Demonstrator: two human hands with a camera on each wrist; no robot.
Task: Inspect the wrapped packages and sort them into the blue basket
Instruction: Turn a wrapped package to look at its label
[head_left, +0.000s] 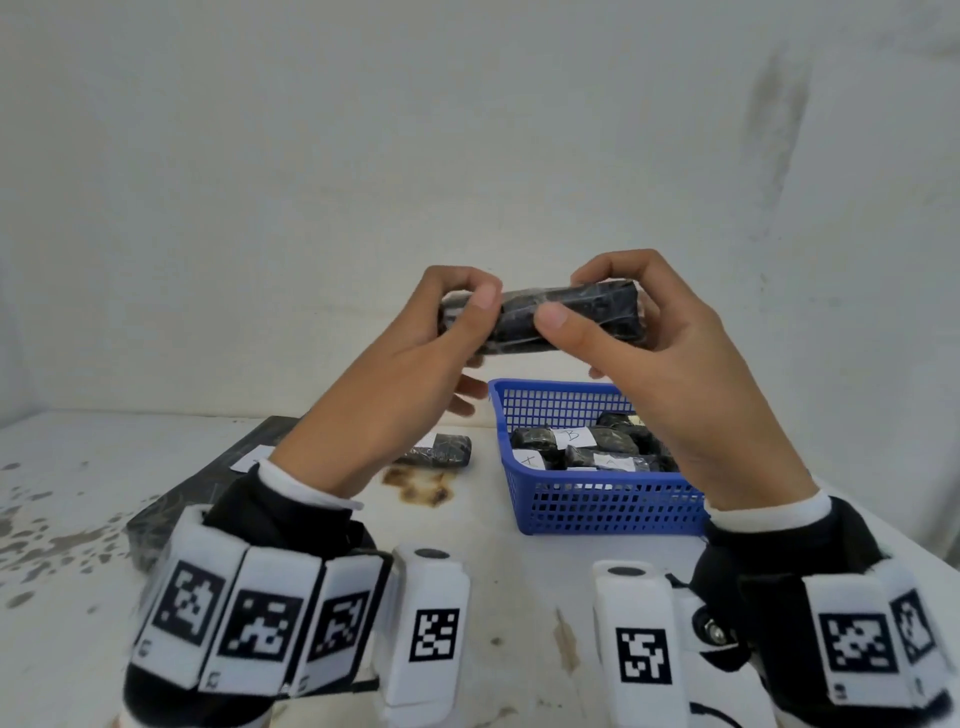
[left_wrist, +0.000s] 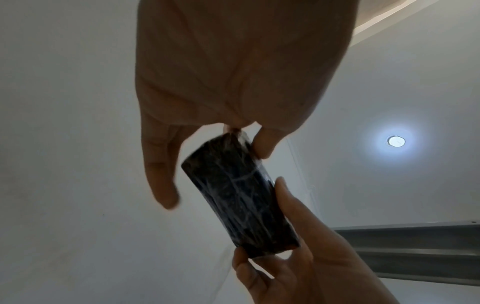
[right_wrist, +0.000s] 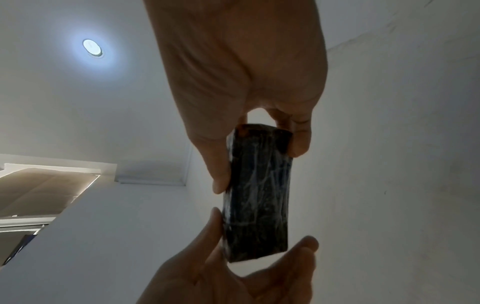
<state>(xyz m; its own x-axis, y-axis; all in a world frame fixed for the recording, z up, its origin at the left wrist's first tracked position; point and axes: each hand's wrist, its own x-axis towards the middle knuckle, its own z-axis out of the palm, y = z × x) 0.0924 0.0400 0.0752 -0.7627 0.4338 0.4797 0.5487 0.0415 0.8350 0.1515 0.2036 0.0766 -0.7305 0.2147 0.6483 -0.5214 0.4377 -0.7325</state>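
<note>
Both hands hold one black, plastic-wrapped package (head_left: 550, 322) level in the air above the table. My left hand (head_left: 470, 304) pinches its left end between thumb and fingers, and my right hand (head_left: 571, 296) grips its right end the same way. The left wrist view shows the package (left_wrist: 239, 195) lengthwise, and so does the right wrist view (right_wrist: 257, 195). No label shows on the side facing me. Below and to the right stands the blue basket (head_left: 597, 512), holding several black wrapped packages (head_left: 587, 452) with white labels. One more wrapped package (head_left: 441, 449) lies on the table left of the basket.
The white table (head_left: 519, 597) is stained, with a rust patch (head_left: 421, 488) near the basket. A flat dark sheet (head_left: 208, 483) with a white paper slip (head_left: 249, 462) lies at the left, partly behind my left arm. A white wall stands close behind.
</note>
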